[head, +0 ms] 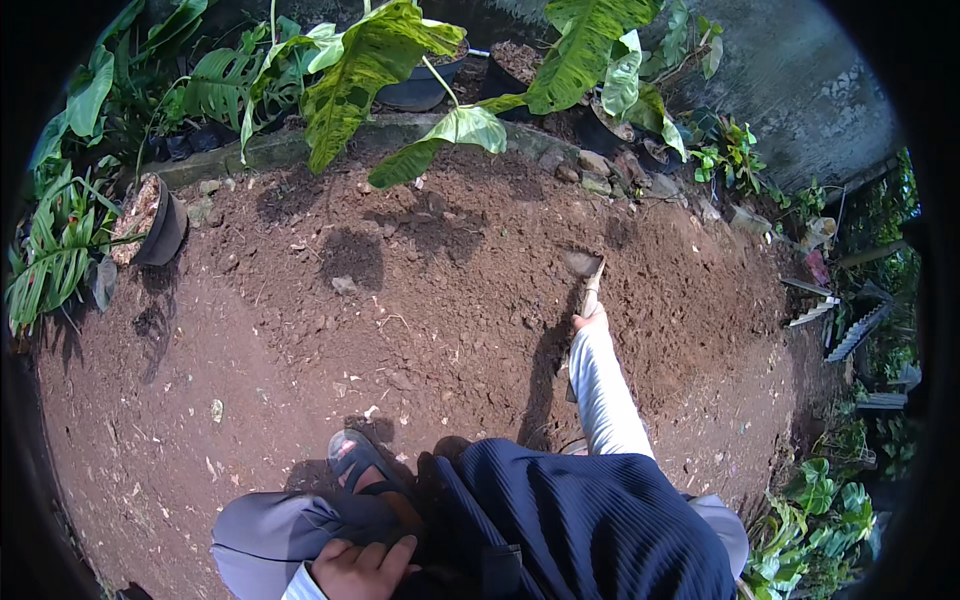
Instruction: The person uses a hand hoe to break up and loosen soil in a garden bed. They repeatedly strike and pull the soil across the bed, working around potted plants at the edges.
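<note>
My right hand [590, 319] grips the wooden handle [591, 289] of what looks like a hoe, the arm stretched out ahead of me. The hoe's metal blade [582, 262] is partly sunk in loose brown soil [480, 300]. My forearm covers part of the tool. Near the bottom of the view, my left hand [364, 568] rests on my grey trouser leg [281, 529] with its fingers curled. Its palm is hidden.
My sandalled foot [356, 461] stands on flatter ground. A tilted black plant pot [166, 229] sits at the left. Stones [596, 169] and a low concrete edging [262, 156] border the soil, with potted leafy plants behind and a grey wall [787, 97]. Corrugated pieces [859, 332] lie at the right.
</note>
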A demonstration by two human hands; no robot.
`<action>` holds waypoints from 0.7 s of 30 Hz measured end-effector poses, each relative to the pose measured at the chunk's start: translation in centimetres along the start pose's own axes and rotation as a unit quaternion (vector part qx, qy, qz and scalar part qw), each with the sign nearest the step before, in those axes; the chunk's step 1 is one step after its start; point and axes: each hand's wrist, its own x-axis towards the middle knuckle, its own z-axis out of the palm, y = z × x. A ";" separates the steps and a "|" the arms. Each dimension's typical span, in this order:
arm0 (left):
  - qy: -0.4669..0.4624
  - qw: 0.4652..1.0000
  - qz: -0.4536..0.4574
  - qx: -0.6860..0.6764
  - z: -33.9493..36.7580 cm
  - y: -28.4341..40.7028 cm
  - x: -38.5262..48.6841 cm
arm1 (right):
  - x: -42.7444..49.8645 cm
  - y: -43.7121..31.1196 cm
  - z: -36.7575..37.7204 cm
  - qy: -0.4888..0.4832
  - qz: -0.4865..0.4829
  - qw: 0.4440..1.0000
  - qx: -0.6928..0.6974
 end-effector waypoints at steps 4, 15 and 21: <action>0.008 1.000 0.019 -0.002 0.2 -0.6 0.3 | -1.5 -0.9 -7.9 -0.045 -0.039 0.998 -0.004; 0.027 0.999 0.028 -0.003 0.1 -0.5 0.6 | 1.3 -11.1 -0.2 0.138 -0.027 0.990 0.032; -0.063 0.996 0.028 0.053 -0.5 -0.5 0.8 | -0.9 -1.8 3.3 0.032 -0.044 0.999 -0.009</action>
